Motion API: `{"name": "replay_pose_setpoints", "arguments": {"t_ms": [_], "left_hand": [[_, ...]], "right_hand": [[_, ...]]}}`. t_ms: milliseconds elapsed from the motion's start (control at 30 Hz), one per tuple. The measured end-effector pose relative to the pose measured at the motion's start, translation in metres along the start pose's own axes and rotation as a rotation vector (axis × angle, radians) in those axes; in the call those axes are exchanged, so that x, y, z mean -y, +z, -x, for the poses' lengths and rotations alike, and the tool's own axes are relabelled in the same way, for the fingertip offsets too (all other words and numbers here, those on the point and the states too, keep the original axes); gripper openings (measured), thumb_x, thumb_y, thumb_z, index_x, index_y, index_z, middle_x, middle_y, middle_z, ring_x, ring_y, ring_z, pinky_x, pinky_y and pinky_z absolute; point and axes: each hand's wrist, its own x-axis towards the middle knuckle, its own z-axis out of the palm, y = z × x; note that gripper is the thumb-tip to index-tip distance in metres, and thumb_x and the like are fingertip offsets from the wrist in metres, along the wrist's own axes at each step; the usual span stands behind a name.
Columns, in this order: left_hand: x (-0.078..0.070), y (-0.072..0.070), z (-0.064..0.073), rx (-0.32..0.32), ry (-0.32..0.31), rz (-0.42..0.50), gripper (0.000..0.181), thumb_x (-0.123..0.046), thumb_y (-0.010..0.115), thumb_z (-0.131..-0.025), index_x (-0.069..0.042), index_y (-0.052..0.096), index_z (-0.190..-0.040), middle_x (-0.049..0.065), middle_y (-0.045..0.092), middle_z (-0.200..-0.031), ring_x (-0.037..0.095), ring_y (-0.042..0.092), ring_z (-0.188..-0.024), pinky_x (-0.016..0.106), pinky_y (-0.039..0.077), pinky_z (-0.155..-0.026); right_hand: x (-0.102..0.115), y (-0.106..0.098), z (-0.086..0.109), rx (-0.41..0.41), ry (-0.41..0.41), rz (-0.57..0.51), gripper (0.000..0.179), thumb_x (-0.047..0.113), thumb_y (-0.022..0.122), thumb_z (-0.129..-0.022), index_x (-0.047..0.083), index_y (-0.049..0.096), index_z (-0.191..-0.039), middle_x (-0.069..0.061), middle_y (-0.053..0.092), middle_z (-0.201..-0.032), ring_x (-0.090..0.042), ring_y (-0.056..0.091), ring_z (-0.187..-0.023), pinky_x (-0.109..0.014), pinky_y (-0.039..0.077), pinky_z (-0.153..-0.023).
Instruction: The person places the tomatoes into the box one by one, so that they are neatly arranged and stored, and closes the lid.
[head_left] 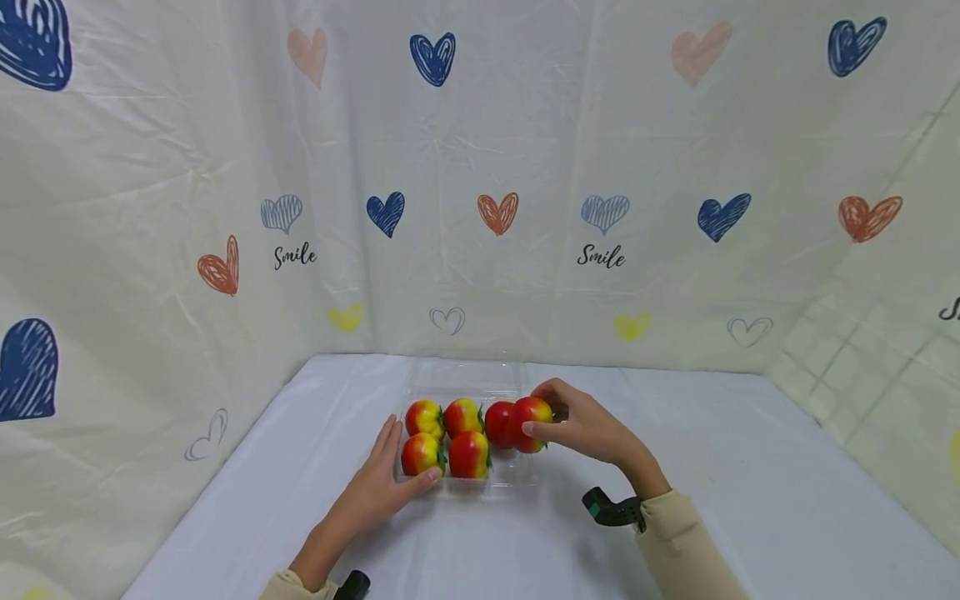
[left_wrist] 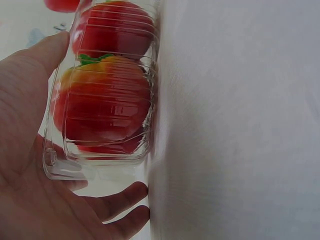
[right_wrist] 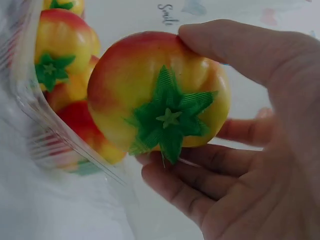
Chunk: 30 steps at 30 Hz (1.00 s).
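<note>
A clear plastic clamshell box (head_left: 517, 475) lies on the table with several red and yellow toy tomatoes (head_left: 469, 455) inside. My left hand (head_left: 378, 487) rests at its front left corner, thumb on the front rim and straight fingers along the left wall. In the left wrist view, tomatoes (left_wrist: 107, 100) show through the ribbed wall. My right hand (head_left: 588, 425) holds another toy tomato (head_left: 531, 423) between thumb and fingers at the box's right end. The right wrist view shows this tomato's green star-shaped leaf (right_wrist: 170, 117) facing the camera, above the rim.
The box's clear lid (head_left: 465, 375) stands folded back behind it. A white cloth covers the table (head_left: 712, 475). A heart-printed curtain (head_left: 525, 275) hangs behind and at both sides. Dark wrist straps with devices (head_left: 611, 508) sit at both sleeves.
</note>
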Motion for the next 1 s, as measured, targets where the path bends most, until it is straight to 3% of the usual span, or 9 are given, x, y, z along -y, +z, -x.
{"name": "replay_pose_setpoints", "arguments": {"t_ms": [167,367,700,1000], "left_hand": [[-0.001,0.000,0.000,0.000,0.001,0.002,0.122,-0.070,0.073,-0.090,-0.002,0.013,-0.171,0.018,0.005,-0.179,0.044,0.016,-0.161,0.070,0.026,-0.121],[-0.001,0.000,0.001,-0.003,-0.001,-0.001,0.122,-0.070,0.074,-0.089,-0.002,0.014,-0.171,0.017,0.006,-0.179,0.044,0.017,-0.161,0.070,0.027,-0.120],[0.000,0.000,0.001,-0.005,0.014,0.001,0.122,-0.069,0.074,-0.090,-0.002,0.013,-0.171,0.017,0.005,-0.179,0.044,0.017,-0.161,0.069,0.025,-0.121],[-0.001,0.000,0.001,-0.003,0.012,0.002,0.122,-0.070,0.073,-0.090,-0.002,0.013,-0.171,0.017,0.005,-0.179,0.044,0.017,-0.161,0.069,0.025,-0.121]], "right_hand": [[0.004,0.010,-0.004,0.065,-0.043,-0.069,0.059,0.026,0.082,-0.094,0.003,0.057,-0.143,-0.011,0.067,-0.131,-0.031,0.066,-0.117,-0.042,0.063,-0.091],[0.004,0.018,-0.005,0.134,-0.038,-0.099,0.056,0.019,0.085,-0.090,0.006,0.058,-0.137,-0.012,0.064,-0.135,-0.034,0.065,-0.121,-0.041,0.064,-0.090],[0.001,0.027,-0.007,0.158,-0.041,-0.009,0.052,0.014,0.088,-0.085,0.008,0.063,-0.130,-0.013,0.063,-0.138,-0.037,0.061,-0.123,-0.048,0.062,-0.093],[0.004,0.035,-0.008,0.158,0.005,0.094,0.052,0.010,0.089,-0.084,0.010,0.066,-0.131,-0.010,0.064,-0.135,-0.035,0.058,-0.125,-0.056,0.060,-0.097]]}}
